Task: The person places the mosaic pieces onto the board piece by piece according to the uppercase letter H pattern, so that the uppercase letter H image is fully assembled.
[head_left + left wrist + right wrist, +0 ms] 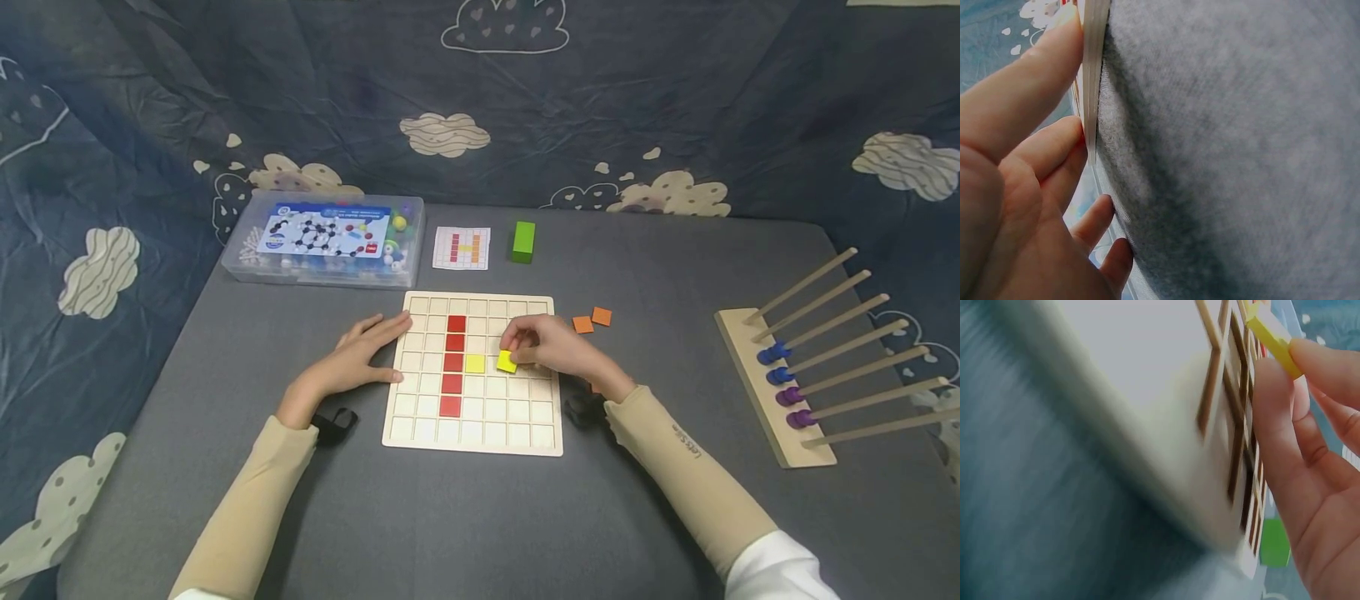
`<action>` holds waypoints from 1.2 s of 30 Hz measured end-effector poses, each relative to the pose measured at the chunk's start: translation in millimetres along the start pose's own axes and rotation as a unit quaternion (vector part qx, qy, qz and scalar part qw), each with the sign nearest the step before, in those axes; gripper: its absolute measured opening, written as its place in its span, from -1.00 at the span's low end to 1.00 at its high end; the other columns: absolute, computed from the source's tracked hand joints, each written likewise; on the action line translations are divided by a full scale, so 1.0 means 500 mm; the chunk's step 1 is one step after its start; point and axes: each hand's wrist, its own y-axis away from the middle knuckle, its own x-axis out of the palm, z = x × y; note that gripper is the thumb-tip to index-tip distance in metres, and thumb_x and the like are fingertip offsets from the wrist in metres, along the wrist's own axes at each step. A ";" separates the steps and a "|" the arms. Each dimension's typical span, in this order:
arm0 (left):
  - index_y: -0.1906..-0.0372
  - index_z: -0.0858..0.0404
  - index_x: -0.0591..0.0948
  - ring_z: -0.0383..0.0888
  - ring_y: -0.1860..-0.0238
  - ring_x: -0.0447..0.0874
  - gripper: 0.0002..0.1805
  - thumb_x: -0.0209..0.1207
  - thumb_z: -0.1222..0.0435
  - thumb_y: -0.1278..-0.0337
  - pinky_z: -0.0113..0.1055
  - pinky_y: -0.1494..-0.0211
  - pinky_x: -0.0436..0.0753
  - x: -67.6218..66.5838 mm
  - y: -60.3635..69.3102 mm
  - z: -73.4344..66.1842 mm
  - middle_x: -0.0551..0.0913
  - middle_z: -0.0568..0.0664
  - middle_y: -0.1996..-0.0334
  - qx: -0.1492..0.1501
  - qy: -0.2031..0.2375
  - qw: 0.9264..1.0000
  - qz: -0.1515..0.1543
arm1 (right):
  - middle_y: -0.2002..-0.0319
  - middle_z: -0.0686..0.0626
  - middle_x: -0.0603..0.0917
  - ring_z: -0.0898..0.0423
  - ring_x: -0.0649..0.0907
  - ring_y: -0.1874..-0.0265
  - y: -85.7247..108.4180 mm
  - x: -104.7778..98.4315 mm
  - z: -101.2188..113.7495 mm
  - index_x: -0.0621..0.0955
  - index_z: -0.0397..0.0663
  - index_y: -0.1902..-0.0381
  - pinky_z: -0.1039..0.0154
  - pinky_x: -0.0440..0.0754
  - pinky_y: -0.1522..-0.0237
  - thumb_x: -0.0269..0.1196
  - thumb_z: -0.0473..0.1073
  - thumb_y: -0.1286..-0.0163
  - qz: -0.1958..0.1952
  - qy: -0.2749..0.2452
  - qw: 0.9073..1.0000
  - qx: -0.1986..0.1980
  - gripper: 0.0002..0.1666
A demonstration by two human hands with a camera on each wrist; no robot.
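A cream grid board (pixel 472 432) lies on the grey table. In it, red square tiles (pixel 452 384) form a column, with one yellow tile (pixel 475 363) set just right of the middle red one. My right hand (pixel 551 343) pinches another yellow tile (pixel 507 361) between thumb and fingers, tilted over the board; the right wrist view shows this yellow tile (pixel 1274 347) at the fingertips. My left hand (pixel 352 358) touches the board's left edge with spread fingers and thumb. The left wrist view shows the thumb and fingertips against the board's edge (pixel 1090 75).
Orange tiles (pixel 582 324) lie right of the board, one partly hidden by the right wrist. Behind the board are a pattern card (pixel 461 248), a green block (pixel 523 242) and a clear plastic box (pixel 330 271). A wooden peg rack (pixel 757 375) with blue and purple beads stands at right.
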 end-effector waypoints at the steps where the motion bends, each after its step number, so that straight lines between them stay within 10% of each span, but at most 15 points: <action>1: -0.51 0.19 0.06 0.20 -0.46 -0.26 -0.04 0.32 0.12 -0.10 0.26 -0.34 -0.16 0.000 0.000 0.000 -0.02 0.06 -0.50 0.000 -0.001 1.000 0.000 | 0.47 -0.01 0.58 0.08 0.51 0.50 -0.004 0.004 0.004 0.63 -0.14 0.33 0.25 0.43 0.43 0.28 -0.42 -0.18 0.000 0.004 1.000 -0.004 -0.88; 21: -0.51 0.19 0.06 0.21 -0.46 -0.25 -0.04 0.32 0.13 -0.10 0.26 -0.34 -0.16 0.000 -0.001 0.000 -0.03 0.06 -0.51 -0.002 -0.004 1.000 -0.002 | 0.50 0.10 0.59 0.16 0.52 0.45 -0.025 0.029 0.020 0.65 -0.06 0.39 0.23 0.47 0.30 0.24 -0.45 -0.15 0.010 0.091 0.995 -0.042 -0.82; 36: -0.51 0.21 0.07 0.18 -0.47 -0.27 -0.06 0.32 0.15 -0.10 0.27 -0.34 -0.15 -0.001 0.004 -0.005 -0.01 0.07 -0.50 -0.001 0.008 1.000 -0.003 | 0.27 -0.18 0.62 -0.02 0.58 0.37 0.012 -0.037 -0.024 0.61 -0.31 0.14 0.22 0.53 0.31 0.22 -0.43 -0.24 -0.012 -0.083 0.996 -0.006 -0.79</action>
